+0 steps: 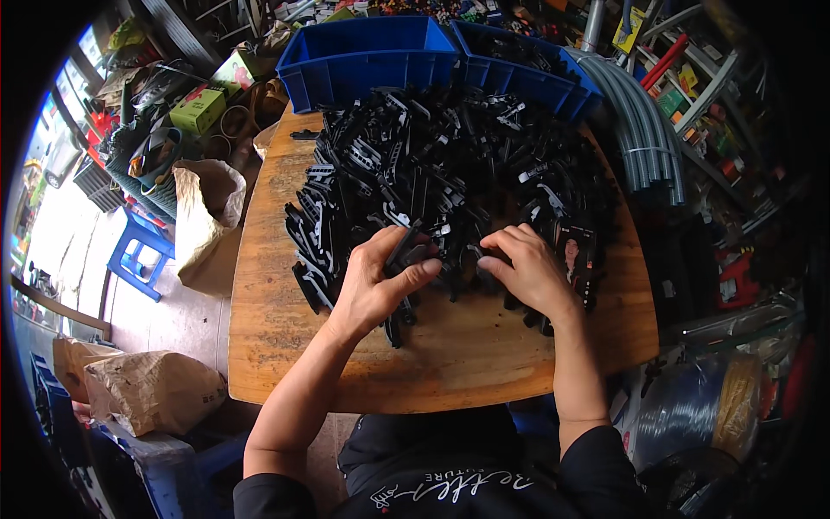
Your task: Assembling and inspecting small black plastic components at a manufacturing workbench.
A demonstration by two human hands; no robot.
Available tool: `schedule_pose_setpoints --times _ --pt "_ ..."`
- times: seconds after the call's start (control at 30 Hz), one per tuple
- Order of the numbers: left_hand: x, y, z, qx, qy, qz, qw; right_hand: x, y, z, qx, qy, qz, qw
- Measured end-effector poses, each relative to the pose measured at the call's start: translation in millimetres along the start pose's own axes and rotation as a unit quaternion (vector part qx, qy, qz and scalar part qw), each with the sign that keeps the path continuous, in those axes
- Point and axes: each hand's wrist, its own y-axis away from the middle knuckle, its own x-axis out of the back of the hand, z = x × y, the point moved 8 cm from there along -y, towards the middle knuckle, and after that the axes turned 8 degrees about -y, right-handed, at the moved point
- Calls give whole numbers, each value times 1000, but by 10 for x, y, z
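Note:
My left hand (370, 284) is closed around a dark, elongated plastic part (405, 248), its thumb lying along the near side. To its right, my right hand (533, 275) has thumb and forefinger drawn together at a small dark piece (475, 251), too small and dark to name. Both hands are over the near side of a large heap of black plastic parts (398, 160), long and narrow, some with shiny grey faces. The heap spreads over a wooden table (432, 372). Beside my right wrist, a dark printed card or box (572, 251) lies against the heap.
Two blue bins stand at the table's far edge: the left bin (367, 69) and the right bin (519, 73), which holds dark parts. Grey pipes (635, 130) hang at the right. A paper sack (207, 233) and a blue stool (138, 251) are left of the table.

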Motion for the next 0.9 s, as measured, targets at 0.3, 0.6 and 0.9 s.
schedule_pose_setpoints --times 0.3,0.6,0.9 --pt "-253 70 339 -264 -331 13 906 55 14 -451 91 -61 32 993" --pt "-147 -15 -247 59 14 -43 997 20 138 -255 79 -9 -48 996" --pt "-172 10 -386 156 169 -54 972 -38 76 -290 -34 -212 21 977"
